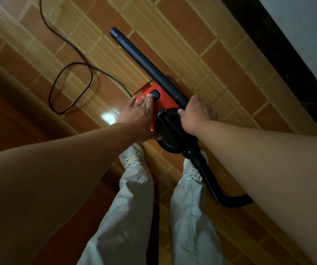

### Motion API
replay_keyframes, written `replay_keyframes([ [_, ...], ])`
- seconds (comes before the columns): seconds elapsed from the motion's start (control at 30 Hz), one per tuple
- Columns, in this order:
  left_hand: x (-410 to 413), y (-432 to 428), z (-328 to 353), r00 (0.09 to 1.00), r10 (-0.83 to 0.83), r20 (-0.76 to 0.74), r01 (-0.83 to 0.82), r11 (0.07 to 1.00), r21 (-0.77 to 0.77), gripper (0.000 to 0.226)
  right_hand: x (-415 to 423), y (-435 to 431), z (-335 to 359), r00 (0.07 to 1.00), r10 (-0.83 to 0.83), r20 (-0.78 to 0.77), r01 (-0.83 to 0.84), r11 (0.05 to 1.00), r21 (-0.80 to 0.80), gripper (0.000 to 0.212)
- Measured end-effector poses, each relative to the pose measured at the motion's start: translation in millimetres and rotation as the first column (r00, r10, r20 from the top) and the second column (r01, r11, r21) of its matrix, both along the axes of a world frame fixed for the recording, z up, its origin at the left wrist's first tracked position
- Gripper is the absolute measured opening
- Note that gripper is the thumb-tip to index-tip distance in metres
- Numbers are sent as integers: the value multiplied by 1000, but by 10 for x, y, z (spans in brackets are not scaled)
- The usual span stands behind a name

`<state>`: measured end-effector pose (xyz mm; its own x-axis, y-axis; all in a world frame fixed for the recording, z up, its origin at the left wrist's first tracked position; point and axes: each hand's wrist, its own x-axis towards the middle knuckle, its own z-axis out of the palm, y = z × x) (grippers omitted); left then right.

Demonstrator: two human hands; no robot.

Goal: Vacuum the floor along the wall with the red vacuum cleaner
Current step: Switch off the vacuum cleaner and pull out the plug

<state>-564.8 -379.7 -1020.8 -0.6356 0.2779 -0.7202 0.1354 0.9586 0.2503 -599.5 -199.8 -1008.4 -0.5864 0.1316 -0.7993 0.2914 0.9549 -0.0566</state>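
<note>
Scene: a person stands over a red vacuum cleaner (pixel 167 102) on a tiled floor (pixel 220 60), seen from directly above.
Vacuum position: the machine sits on the floor at the centre of the frame, just in front of the person's feet, its round black end (pixel 168 134) nearest them.
Left hand: the left hand (pixel 140 113) reaches in from the lower left with the arm stretched out. It lies flat on the red casing, fingers straight and close together, thumb spread towards the black end.
Left fingertips: they reach the black switch (pixel 156 93) on top of the casing and rest on it.
Right hand: the right hand (pixel 195 115) comes in from the lower right, back of the hand upward. Its fingers and thumb curl round the lower end of the black tube (pixel 144 60).
Tube: it slants from that grip up towards the upper centre of the frame, its open end away from the person.
Hose: a ribbed black hose (pixel 211 180) leaves the black end and curves towards the lower right, passing behind the right forearm.
Cord: a black power cord (pixel 49 96) loops across the tiles in the upper left.
Wall: a pale wall (pixel 306 25) with dark skirting (pixel 279 60) runs along the upper right, well apart from the machine.
Legs: pale trousers (pixel 131 207) and white shoes (pixel 132 157) fill the lower centre.
</note>
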Motion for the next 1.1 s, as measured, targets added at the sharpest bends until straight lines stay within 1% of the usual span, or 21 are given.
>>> replay_keyframes([
  [0.17,61,4,18,1000,5,-5,-5,1000,-15,141,21,-1,12,1000,11,-5,-11,1000,9,49],
  [0.4,89,67,126,998,55,-7,-55,998,6,138,27,42,142,995,103,-16,-103,995,7,49],
  [0.5,76,99,199,997,71,4,-71,997,33,140,-5,67,208,995,94,-32,-94,996,-1,47],
  [0.57,75,124,269,997,78,-24,-77,996,54,136,-35,102,268,996,80,-30,-80,997,-5,47],
  [0.67,68,151,378,994,7,-110,2,997,80,126,-78,186,349,997,81,-19,-81,997,-9,47],
  [0.8,58,247,414,973,-138,-182,158,983,98,117,-103,376,374,980,192,-44,-192,981,4,49],
  [0.87,40,313,368,961,-186,-206,210,973,97,117,-91,464,344,968,243,-69,-242,970,29,50],
  [1.0,-12,460,239,942,-235,-242,264,960,96,122,-77,594,232,961,265,-85,-259,963,77,49],
  [1.1,-62,538,155,938,-276,-210,299,951,85,129,-80,687,126,959,271,-82,-264,961,81,46],
])
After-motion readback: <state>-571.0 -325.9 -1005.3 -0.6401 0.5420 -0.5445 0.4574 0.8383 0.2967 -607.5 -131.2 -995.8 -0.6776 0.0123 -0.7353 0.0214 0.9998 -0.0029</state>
